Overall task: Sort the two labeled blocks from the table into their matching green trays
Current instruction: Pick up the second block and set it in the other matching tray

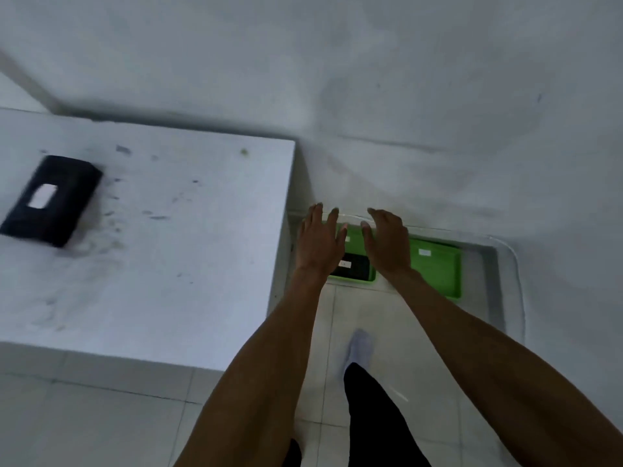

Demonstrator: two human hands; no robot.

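No text can be read. White labels sit on the black block (50, 200) at the frame's left, on the block in the left green tray (354, 266) at centre, and on the right green tray (435, 267), all blurred blank.

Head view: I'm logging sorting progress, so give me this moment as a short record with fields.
left tray: green, holds a black labeled block
right tray: green, no block seen
table block: black, white label, on the white table
left hand: open, above left tray
right hand: open, empty
progress: one sorted, one left
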